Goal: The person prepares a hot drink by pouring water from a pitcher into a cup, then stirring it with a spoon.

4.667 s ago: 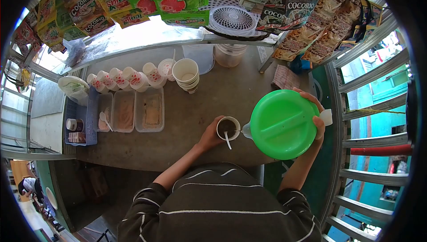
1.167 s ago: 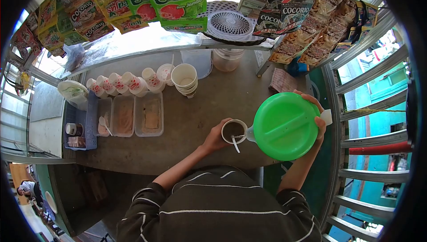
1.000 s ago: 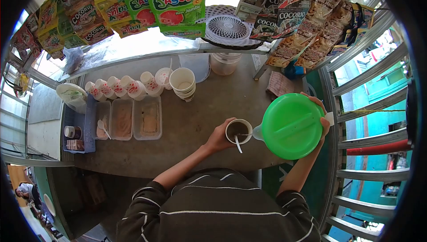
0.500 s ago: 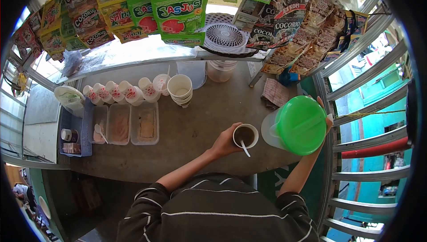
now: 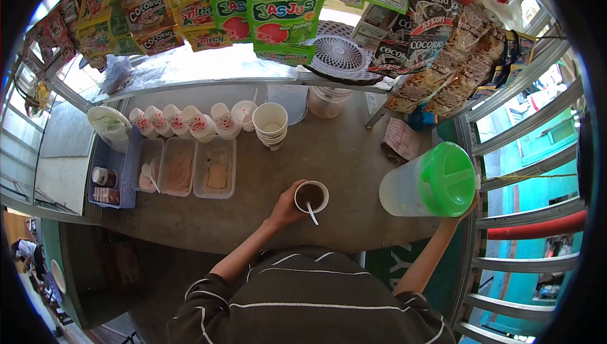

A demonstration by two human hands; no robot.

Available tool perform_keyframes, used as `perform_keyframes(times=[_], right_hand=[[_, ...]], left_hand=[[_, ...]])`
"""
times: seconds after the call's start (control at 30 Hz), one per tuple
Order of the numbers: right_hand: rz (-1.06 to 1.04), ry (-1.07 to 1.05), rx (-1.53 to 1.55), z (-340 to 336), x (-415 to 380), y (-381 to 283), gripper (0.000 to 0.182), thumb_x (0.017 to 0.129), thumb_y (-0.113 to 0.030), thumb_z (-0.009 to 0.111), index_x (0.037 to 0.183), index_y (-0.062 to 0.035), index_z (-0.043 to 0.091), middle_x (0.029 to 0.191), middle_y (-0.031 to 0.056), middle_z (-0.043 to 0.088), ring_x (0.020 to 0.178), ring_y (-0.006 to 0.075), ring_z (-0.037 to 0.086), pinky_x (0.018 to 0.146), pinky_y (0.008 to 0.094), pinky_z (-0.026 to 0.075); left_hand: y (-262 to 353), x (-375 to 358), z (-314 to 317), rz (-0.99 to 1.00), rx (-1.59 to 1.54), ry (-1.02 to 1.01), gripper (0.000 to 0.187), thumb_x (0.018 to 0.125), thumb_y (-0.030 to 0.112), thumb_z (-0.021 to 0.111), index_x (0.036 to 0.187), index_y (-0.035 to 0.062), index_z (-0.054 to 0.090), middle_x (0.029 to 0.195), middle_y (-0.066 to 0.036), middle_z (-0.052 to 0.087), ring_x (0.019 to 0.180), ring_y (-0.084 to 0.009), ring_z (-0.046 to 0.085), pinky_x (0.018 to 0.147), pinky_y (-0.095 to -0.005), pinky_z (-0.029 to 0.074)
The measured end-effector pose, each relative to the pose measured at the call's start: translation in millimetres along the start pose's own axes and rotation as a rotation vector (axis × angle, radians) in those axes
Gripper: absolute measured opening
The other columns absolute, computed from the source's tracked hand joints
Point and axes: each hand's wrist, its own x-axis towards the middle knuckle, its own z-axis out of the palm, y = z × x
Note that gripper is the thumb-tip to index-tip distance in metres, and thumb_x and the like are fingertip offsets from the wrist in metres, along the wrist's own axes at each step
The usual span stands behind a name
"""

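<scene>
left hand point(image 5: 288, 204) curled round cup point(image 5: 312, 197) (brown drink, white spoon point(image 5: 313, 213) inside) | right hand point(image 5: 469, 210) gripping green-lidded pitcher point(image 5: 428, 183)

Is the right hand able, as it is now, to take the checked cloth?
Probably not right away: the right hand is occupied with the green-lidded pitcher. The checked cloth itself lies uncovered, just beyond the pitcher.

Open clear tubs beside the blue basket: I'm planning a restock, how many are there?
3. The left tub holds a white spoon and sits next to the blue basket; the middle tub follows, then the right tub, nearest the upright cup stack. None looks hidden.
</scene>
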Motion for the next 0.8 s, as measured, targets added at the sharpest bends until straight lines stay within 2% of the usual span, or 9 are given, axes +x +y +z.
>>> perform_keyframes(times=[0.03, 0.1, 0.17, 0.23, 0.3, 0.37, 0.5, 0.6, 0.8], right_hand=[[-0.059, -0.020, -0.065, -3.9, -2.3, -48.7, 0.069, 0.081, -0.027, 0.064, 0.138, 0.0008, 0.037, 0.119, 0.0146, 0.052, 0.105, 0.0201, 0.054, 0.081, 0.0347, 0.047], [0.526, 0.306, 0.318, 5.0, -14.9, -119.0, 0.056, 0.077, -0.019, 0.064, 0.126, 0.0014, 0.046, 0.111, 0.0114, 0.051, 0.100, 0.0200, 0.052, 0.081, 0.0338, 0.044], [0.412, 0.431, 0.114, 20.3, -59.5, -173.1, 0.040, 0.075, -0.013, 0.062, 0.111, 0.0007, 0.051, 0.104, 0.0089, 0.049, 0.095, 0.0208, 0.050, 0.084, 0.0341, 0.041], [0.331, -0.050, 0.244, 32.6, -91.5, -223.8, 0.032, 0.073, -0.006, 0.060, 0.104, -0.0009, 0.054, 0.097, 0.0085, 0.050, 0.089, 0.0207, 0.049, 0.082, 0.0347, 0.040], [0.309, -0.784, 0.583, 39.2, -78.3, -269.1, 0.038, 0.074, -0.009, 0.069, 0.111, -0.0064, 0.060, 0.079, 0.0043, 0.056, 0.065, 0.0147, 0.055, 0.065, 0.0283, 0.045], [0.128, -1.029, 0.579, 53.0, -96.9, -277.9, 0.040, 0.075, -0.010, 0.071, 0.113, -0.0066, 0.060, 0.065, 0.0020, 0.055, 0.055, 0.0092, 0.051, 0.054, 0.0246, 0.043], [0.163, -1.080, 0.647, 74.5, -101.2, -299.7, 0.031, 0.076, -0.013, 0.074, 0.105, -0.0064, 0.066, 0.061, 0.0030, 0.057, 0.050, 0.0078, 0.050, 0.049, 0.0240, 0.041], [0.378, -0.992, 0.697, 89.9, -99.5, -297.3, 0.015, 0.082, -0.019, 0.071, 0.082, -0.0045, 0.070, 0.066, 0.0067, 0.063, 0.054, 0.0113, 0.054, 0.052, 0.0261, 0.043], [0.343, -0.820, 0.648, 95.4, -79.2, -280.9, 0.015, 0.088, -0.017, 0.065, 0.086, -0.0025, 0.069, 0.070, 0.0068, 0.063, 0.056, 0.0107, 0.056, 0.052, 0.0246, 0.042]], left_hand=[[-2.0, -1.2, -0.7, 0.017, 0.018, 0.022, 0.075, 0.059, 0.009, 0.084, 0.124, 0.0046, 0.046, 0.113, -0.014, 0.061, 0.106, -0.0281, 0.061, 0.088, -0.0362, 0.050], [-3.1, -4.1, 0.2, -0.001, 0.014, 0.045, 0.075, 0.060, 0.009, 0.084, 0.124, 0.0045, 0.046, 0.113, -0.014, 0.061, 0.106, -0.0275, 0.061, 0.088, -0.0359, 0.050], [-4.3, -7.5, 3.0, -0.018, 0.012, 0.060, 0.075, 0.060, 0.009, 0.084, 0.124, 0.0045, 0.046, 0.113, -0.013, 0.061, 0.106, -0.0269, 0.061, 0.089, -0.0356, 0.049], [-7.8, -11.8, 7.4, -0.075, -0.033, 0.062, 0.076, 0.060, 0.009, 0.084, 0.125, 0.0043, 0.045, 0.114, -0.013, 0.060, 0.107, -0.0256, 0.060, 0.090, -0.0349, 0.049], [-17.5, -14.0, 12.0, -0.045, -0.037, 0.067, 0.076, 0.061, 0.009, 0.084, 0.126, 0.0042, 0.045, 0.115, -0.013, 0.060, 0.108, -0.0255, 0.060, 0.090, -0.0347, 0.049], [-21.3, -18.0, 13.2, -0.020, -0.038, 0.077, 0.076, 0.062, 0.010, 0.084, 0.126, 0.0041, 0.044, 0.116, -0.014, 0.060, 0.108, -0.0254, 0.060, 0.090, -0.0344, 0.049], [-22.7, -16.9, 11.1, -0.015, -0.014, 0.066, 0.074, 0.065, 0.011, 0.084, 0.127, 0.0040, 0.044, 0.115, -0.014, 0.060, 0.107, -0.0254, 0.061, 0.089, -0.0344, 0.050], [-19.0, -14.4, 10.4, -0.050, -0.066, 0.046, 0.076, 0.065, 0.012, 0.084, 0.128, 0.0043, 0.042, 0.115, -0.013, 0.060, 0.107, -0.0238, 0.061, 0.089, -0.0338, 0.049], [-8.0, -12.7, 9.3, -0.060, -0.057, 0.039, 0.078, 0.063, 0.013, 0.085, 0.128, 0.0053, 0.042, 0.117, -0.012, 0.059, 0.109, -0.0230, 0.059, 0.092, -0.0335, 0.048]])
